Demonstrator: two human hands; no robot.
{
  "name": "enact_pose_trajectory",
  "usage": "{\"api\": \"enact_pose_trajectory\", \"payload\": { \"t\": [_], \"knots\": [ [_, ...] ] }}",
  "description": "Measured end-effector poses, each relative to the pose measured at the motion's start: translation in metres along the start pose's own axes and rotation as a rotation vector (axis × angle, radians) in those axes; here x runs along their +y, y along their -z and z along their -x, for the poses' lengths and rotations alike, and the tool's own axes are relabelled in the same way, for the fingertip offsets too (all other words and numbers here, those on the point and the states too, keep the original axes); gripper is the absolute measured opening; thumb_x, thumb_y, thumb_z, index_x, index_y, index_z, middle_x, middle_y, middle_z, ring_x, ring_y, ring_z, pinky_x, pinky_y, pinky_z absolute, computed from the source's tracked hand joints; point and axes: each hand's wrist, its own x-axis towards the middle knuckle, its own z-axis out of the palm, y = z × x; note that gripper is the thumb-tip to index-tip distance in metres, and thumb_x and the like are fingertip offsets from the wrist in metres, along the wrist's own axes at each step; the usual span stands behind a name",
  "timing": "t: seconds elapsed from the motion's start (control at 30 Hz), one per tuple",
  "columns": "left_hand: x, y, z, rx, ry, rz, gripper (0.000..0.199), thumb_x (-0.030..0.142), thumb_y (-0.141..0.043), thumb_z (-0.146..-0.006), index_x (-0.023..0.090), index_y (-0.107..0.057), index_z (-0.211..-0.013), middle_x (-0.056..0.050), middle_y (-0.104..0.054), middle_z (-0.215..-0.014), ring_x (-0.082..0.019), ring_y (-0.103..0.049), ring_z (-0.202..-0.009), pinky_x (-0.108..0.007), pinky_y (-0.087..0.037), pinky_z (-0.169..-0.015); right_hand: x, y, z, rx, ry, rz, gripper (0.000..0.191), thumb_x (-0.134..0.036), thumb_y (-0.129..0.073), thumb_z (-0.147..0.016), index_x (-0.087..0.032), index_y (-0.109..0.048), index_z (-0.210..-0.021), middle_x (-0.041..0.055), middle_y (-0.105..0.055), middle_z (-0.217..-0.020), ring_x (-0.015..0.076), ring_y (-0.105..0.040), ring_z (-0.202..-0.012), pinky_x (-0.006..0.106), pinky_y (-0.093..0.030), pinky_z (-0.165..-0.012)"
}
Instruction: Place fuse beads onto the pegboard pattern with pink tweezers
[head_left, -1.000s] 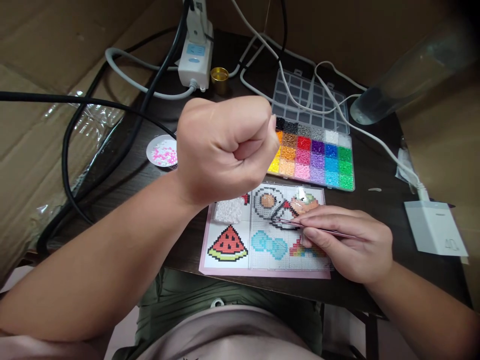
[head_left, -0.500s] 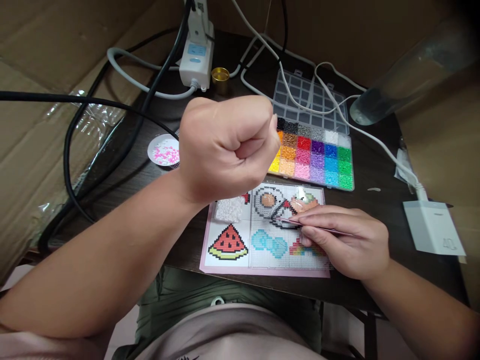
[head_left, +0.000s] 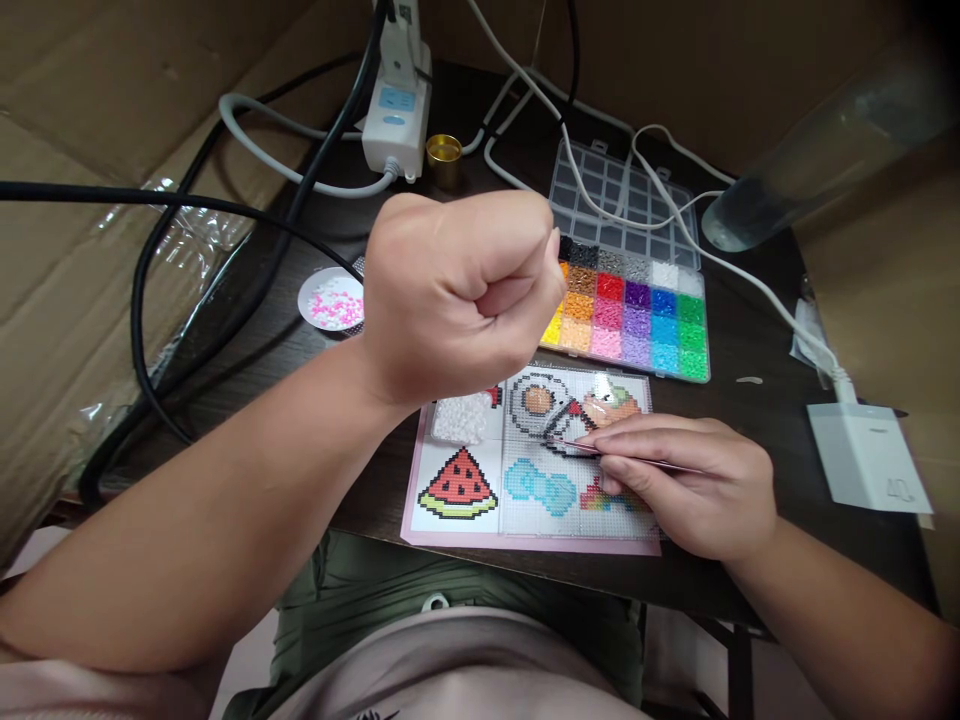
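My left hand (head_left: pixel 461 295) is raised in a closed fist above the table, close to the camera; whether anything is inside it is hidden. In my right hand (head_left: pixel 690 480) a pair of thin tweezers (head_left: pixel 667 463) is pinched, its tip over the clear pegboard (head_left: pixel 536 526). Beneath the board lies a pattern sheet (head_left: pixel 439 430) with a watermelon slice (head_left: pixel 459 484), an egg and a blue bow. A small clear box of white beads (head_left: pixel 460 418) stands at the sheet's upper left, partly behind my left wrist.
Behind the sheet lies an open compartment box of coloured beads (head_left: pixel 637 310). A white dish (head_left: pixel 330 299) holds pink and white beads. Around them are a gold cup (head_left: pixel 444 150), a power strip (head_left: pixel 397 120), a white charger (head_left: pixel 866 455), a clear cylinder (head_left: pixel 750 210) and several cables.
The tweezers' tip has shifted very slightly to the left over the pegboard, with my right hand. My left fist stays raised, and the whole view has drifted slightly.
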Motion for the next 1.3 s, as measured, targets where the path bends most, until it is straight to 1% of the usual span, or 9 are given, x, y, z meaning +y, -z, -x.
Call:
{"api": "enact_pose_trajectory", "payload": {
  "t": [0.13, 0.27, 0.37, 0.63, 0.8, 0.93, 1.1, 1.2, 1.3],
  "knots": [
    [0.007, 0.002, -0.002, 0.043, 0.017, -0.052, 0.056, 0.029, -0.066, -0.119, 0.024, -0.033, -0.075, 0.004, -0.033, -0.065, -0.007, -0.051, -0.054, -0.027, -0.044, -0.056, 0.001, 0.000, 0.000, -0.008, -0.005, -0.012, 0.032, -0.007, -0.093, -0.105, -0.031, -0.103, -0.123, 0.0002, -0.095, -0.082, 0.0242, -0.095, -0.074, 0.039, -0.086, -0.094],
    [0.015, 0.002, -0.006, 0.086, 0.040, -0.026, 0.053, 0.010, -0.064, -0.108, 0.023, -0.022, -0.079, 0.005, -0.029, -0.066, -0.005, -0.042, -0.052, -0.026, -0.037, -0.054, 0.001, 0.000, -0.001, -0.016, 0.002, -0.021, 0.035, -0.004, -0.093, -0.104, -0.031, -0.103, -0.124, -0.0004, -0.095, -0.082, 0.0232, -0.094, -0.073, 0.037, -0.085, -0.090],
    [0.015, 0.000, -0.008, 0.109, -0.029, 0.008, 0.056, 0.001, -0.065, -0.101, 0.024, -0.018, -0.082, 0.005, -0.027, -0.069, -0.005, -0.036, -0.052, -0.028, -0.034, -0.054, 0.001, 0.001, -0.001, -0.011, -0.001, -0.018, 0.031, -0.006, -0.093, -0.105, -0.031, -0.104, -0.121, 0.0008, -0.095, -0.083, 0.0238, -0.094, -0.071, 0.038, -0.086, -0.087],
    [0.006, 0.009, 0.000, 0.016, -0.102, -0.079, 0.044, 0.012, -0.064, -0.116, 0.026, -0.037, -0.084, 0.004, -0.043, -0.074, -0.009, -0.059, -0.068, -0.030, -0.048, -0.068, 0.001, 0.000, 0.000, -0.010, -0.015, -0.006, 0.032, -0.004, -0.092, -0.103, -0.029, -0.103, -0.118, 0.0021, -0.096, -0.085, 0.0250, -0.096, -0.073, 0.038, -0.086, -0.087],
    [-0.008, -0.001, 0.000, 0.066, -0.166, -0.044, 0.045, 0.019, -0.062, -0.117, 0.026, -0.034, -0.083, 0.004, -0.040, -0.072, -0.009, -0.048, -0.062, -0.031, -0.041, -0.061, 0.004, -0.006, 0.005, 0.044, -0.015, -0.016, 0.028, -0.008, -0.091, -0.104, -0.030, -0.103, -0.117, 0.0019, -0.095, -0.083, 0.0257, -0.094, -0.071, 0.042, -0.087, -0.091],
    [-0.010, -0.008, 0.000, 0.061, -0.101, -0.066, 0.052, 0.030, -0.068, -0.119, 0.027, -0.032, -0.081, 0.005, -0.033, -0.069, -0.009, -0.043, -0.059, -0.032, -0.039, -0.058, 0.004, -0.004, 0.006, 0.051, -0.066, -0.019, 0.023, -0.012, -0.093, -0.105, -0.030, -0.103, -0.114, 0.0017, -0.094, -0.079, 0.0267, -0.093, -0.068, 0.043, -0.088, -0.089],
    [0.002, -0.001, -0.002, 0.071, -0.068, -0.081, 0.055, 0.015, -0.071, -0.115, 0.027, -0.027, -0.083, 0.006, -0.031, -0.070, -0.008, -0.038, -0.060, -0.030, -0.038, -0.059, 0.004, -0.004, 0.006, 0.063, -0.072, -0.034, 0.022, -0.014, -0.093, -0.106, -0.031, -0.103, -0.115, 0.0001, -0.091, -0.075, 0.0255, -0.091, -0.065, 0.045, -0.087, -0.093],
    [0.003, 0.000, -0.003, 0.116, -0.141, -0.035, 0.055, 0.017, -0.068, -0.116, 0.027, -0.025, -0.083, 0.006, -0.033, -0.070, -0.008, -0.038, -0.059, -0.030, -0.038, -0.059, 0.004, -0.006, 0.006, 0.073, -0.068, -0.042, 0.021, -0.015, -0.093, -0.108, -0.032, -0.103, -0.116, -0.0010, -0.090, -0.074, 0.0237, -0.090, -0.065, 0.044, -0.087, -0.093],
    [0.003, 0.001, -0.001, 0.086, -0.136, -0.073, 0.050, 0.015, -0.067, -0.116, 0.027, -0.031, -0.083, 0.005, -0.037, -0.070, -0.008, -0.043, -0.061, -0.030, -0.041, -0.061, 0.004, -0.006, 0.005, 0.070, -0.065, -0.036, 0.017, -0.019, -0.092, -0.111, -0.031, -0.103, -0.114, -0.0006, -0.089, -0.072, 0.0233, -0.089, -0.064, 0.043, -0.087, -0.092]
  ]
}}
